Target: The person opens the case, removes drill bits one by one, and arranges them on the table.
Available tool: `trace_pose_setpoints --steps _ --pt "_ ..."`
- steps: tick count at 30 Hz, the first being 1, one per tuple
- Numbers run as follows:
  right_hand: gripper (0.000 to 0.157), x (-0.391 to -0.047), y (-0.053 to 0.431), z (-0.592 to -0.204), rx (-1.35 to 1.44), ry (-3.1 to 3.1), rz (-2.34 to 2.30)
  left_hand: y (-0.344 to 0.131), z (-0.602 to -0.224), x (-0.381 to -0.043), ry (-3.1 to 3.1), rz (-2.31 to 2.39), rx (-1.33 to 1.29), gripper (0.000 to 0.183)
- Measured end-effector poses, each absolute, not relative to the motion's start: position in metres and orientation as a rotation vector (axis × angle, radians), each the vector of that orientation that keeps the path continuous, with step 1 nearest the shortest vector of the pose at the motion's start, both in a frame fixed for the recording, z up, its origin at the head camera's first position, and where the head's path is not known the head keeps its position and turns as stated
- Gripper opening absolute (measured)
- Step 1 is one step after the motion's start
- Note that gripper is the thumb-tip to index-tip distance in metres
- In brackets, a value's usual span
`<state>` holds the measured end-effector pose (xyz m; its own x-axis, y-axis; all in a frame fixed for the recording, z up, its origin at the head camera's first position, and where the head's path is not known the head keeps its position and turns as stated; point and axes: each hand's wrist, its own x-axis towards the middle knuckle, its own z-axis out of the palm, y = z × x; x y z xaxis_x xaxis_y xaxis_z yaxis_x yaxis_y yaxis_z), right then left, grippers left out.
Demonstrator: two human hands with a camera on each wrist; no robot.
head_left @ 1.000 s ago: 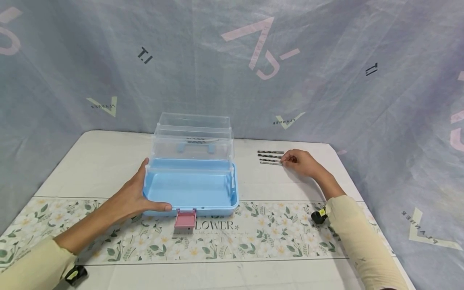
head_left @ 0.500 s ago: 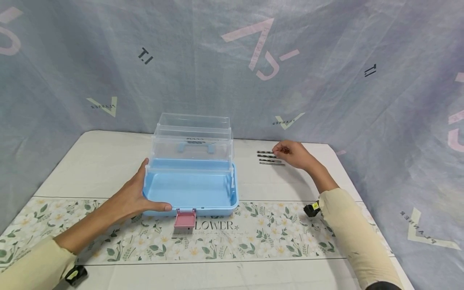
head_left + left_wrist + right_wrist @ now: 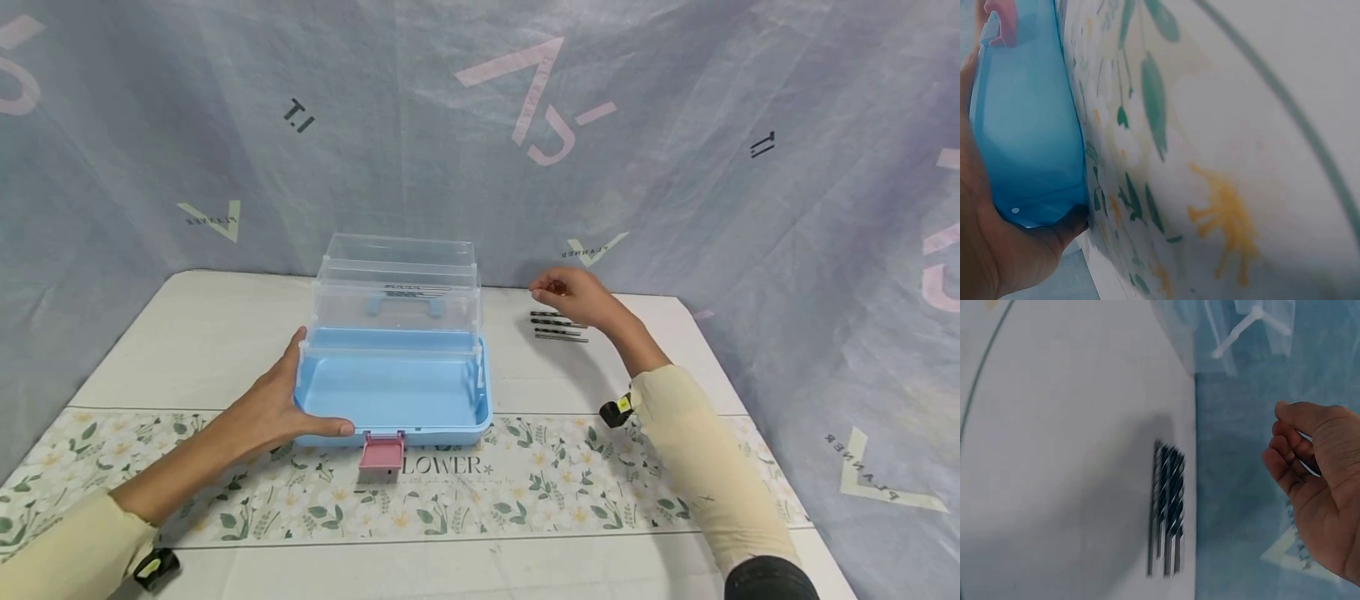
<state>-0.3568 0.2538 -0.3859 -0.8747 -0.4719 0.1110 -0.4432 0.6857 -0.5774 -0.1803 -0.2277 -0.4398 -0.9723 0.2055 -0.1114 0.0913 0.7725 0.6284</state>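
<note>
A light blue plastic storage box (image 3: 393, 400) stands with its clear lid (image 3: 401, 271) raised and its pink latch (image 3: 382, 452) hanging down in front. My left hand (image 3: 281, 400) holds the box's left end, its thumb along the front rim and its fingers around the side. Several drill bits (image 3: 561, 337) lie in parallel on the table to the right of the box. Above their far ends hovers my right hand (image 3: 573, 296), fingers loosely curled and nothing visible in them. In the right wrist view the drill bits (image 3: 1169, 509) lie apart from the hand.
More drill bits (image 3: 416, 292) show through the clear lid. Across the white table cover (image 3: 540, 567) runs a flowered band. A grey printed cloth (image 3: 405, 125) hangs behind the table and to its right.
My right hand has moved left and away from me, rising from the near drill bits to past the far ones. The left hand and the box have stayed in place.
</note>
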Motion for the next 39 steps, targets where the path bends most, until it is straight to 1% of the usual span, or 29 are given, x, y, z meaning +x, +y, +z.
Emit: trace_pose_setpoints --steps 11,18,28,34,39 --pt "0.024 -0.358 0.207 -0.357 -0.858 2.797 -1.021 -0.228 -0.441 -0.18 2.787 0.959 0.212 0.168" --pt "0.028 -0.358 0.178 -0.344 -0.921 2.768 -1.008 -0.228 -0.44 -0.18 2.779 0.945 0.208 0.167" --pt "0.028 -0.359 0.145 -0.339 -1.086 2.698 -0.986 -0.227 -0.442 -0.18 2.773 0.953 0.213 0.168" --pt "0.029 -0.363 0.129 -0.34 -1.108 2.664 -0.943 -0.227 -0.44 -0.18 2.791 0.938 0.217 0.169" --pt "0.026 -0.366 0.118 -0.337 -1.128 2.641 -0.836 -0.227 -0.439 -0.18 2.787 0.947 0.214 0.169"
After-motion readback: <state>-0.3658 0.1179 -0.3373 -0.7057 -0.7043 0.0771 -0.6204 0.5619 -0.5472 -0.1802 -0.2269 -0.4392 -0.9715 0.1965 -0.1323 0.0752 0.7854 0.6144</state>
